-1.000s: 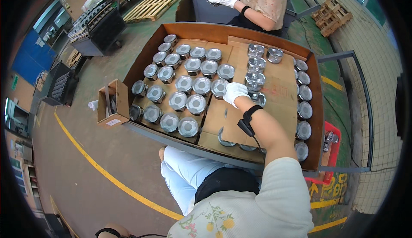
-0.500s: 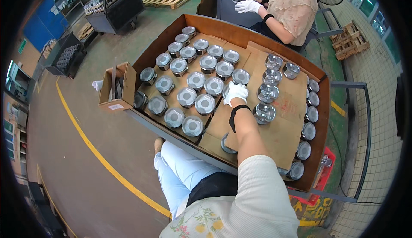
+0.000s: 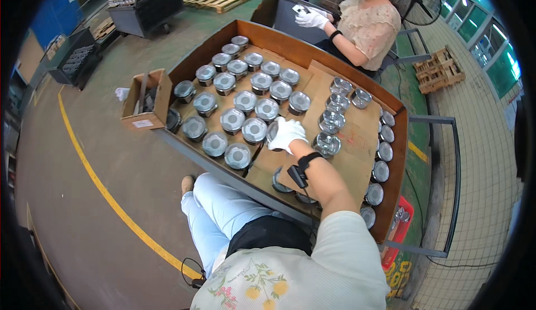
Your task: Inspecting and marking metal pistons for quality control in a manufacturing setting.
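My right hand (image 3: 288, 134) wears a white glove, and a black band with a small black device circles its wrist. Its fingers curl round the rim of a metal piston (image 3: 272, 135) that stands at the edge of the cardboard sheet (image 3: 357, 148). Most of that piston's right side is hidden under the glove. To its left, upright pistons with round grey crowns, such as one piston (image 3: 254, 130), stand in loose rows. Right of my hand, shiny pistons lie on the cardboard in a column, among them one piston (image 3: 326, 144). My left hand does not show.
A brown-walled cart (image 3: 312, 58) holds the pistons, with more along its right wall. A small cardboard box (image 3: 146, 101) hangs at its left corner. Across the cart, a co-worker in white gloves (image 3: 311, 18) holds a metal part. A red crate (image 3: 400, 229) sits at lower right.
My right hand has come down and nearer to me, now closed round a piston beside the rows. The whole view has shifted slightly left. The co-worker's hands have turned the part.
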